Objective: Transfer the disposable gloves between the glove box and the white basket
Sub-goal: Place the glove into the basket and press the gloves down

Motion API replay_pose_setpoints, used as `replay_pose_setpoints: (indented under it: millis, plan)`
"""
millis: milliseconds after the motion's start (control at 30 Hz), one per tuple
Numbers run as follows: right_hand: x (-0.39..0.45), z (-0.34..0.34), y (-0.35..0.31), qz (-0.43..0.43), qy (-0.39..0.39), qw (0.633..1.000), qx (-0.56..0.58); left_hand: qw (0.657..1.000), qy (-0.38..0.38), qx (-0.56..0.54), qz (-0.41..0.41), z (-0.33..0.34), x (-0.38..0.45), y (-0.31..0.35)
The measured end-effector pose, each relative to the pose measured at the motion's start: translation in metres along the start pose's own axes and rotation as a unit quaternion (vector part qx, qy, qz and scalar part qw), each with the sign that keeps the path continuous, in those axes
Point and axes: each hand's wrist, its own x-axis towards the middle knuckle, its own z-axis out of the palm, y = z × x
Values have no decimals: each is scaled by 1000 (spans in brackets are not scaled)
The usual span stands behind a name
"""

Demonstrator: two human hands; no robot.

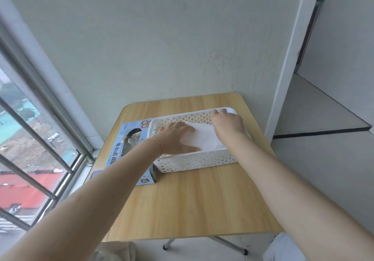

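Hands flat on gloves (204,139) and basket (194,161), wooden table (192,200) by window (30,139).

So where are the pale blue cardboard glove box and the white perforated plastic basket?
pale blue cardboard glove box (132,139): head view, printed top face.
white perforated plastic basket (194,162): head view, near side wall.

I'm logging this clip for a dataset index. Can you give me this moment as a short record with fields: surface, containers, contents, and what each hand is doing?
surface: wooden table against a wall
glove box: lies flat, left of the basket, a glove poking from its opening
white basket: perforated, beside the box
gloves in basket: flat white stack
left hand: fingers straight, pressing flat on the stack
right hand: fingers curled over the basket's far rim
wrist: thin red bracelet on the left arm
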Motion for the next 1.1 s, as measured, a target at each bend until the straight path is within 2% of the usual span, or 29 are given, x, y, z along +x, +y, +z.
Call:
replay_pose_setpoints:
  millis: [67, 200, 333, 433, 533, 667, 733, 833, 933, 1033, 1100]
  plan:
    - [-1, -6, -6, 0, 14, 1000, -9, 996, 41, -81, 1, -6, -6, -1]
    - [3, -22, -33, -19, 39, 999, 29, 965, 207, -162, -16, -25, -20, -16]
    - [7, -34, -84, -75, 63, 989, 114, 949, 239, -167, -120, -28, -45, -69]
    - [10, -33, -123, -124, 61, 974, 181, 937, 225, -200, -176, -19, -67, -97]
    - [14, -31, -158, -154, 28, 964, 215, 929, 166, -282, -173, -8, -91, -113]
    - [23, -25, -193, -173, 15, 974, 143, 950, 103, -260, -137, 4, -110, -133]
    - [26, -20, -204, -168, -16, 978, 121, 956, 84, -253, -123, 9, -112, -134]
    - [29, -11, -223, -160, -53, 983, 74, 955, 80, -265, -108, 16, -116, -135]
    - [31, -7, -230, -137, -44, 989, 39, 946, 91, -289, -117, 24, -116, -137]
    - [33, -8, -233, -123, -28, 989, 72, 941, 98, -295, -131, 29, -116, -140]
    - [32, -10, -231, -105, -21, 983, 149, 941, 97, -295, -133, 30, -116, -141]
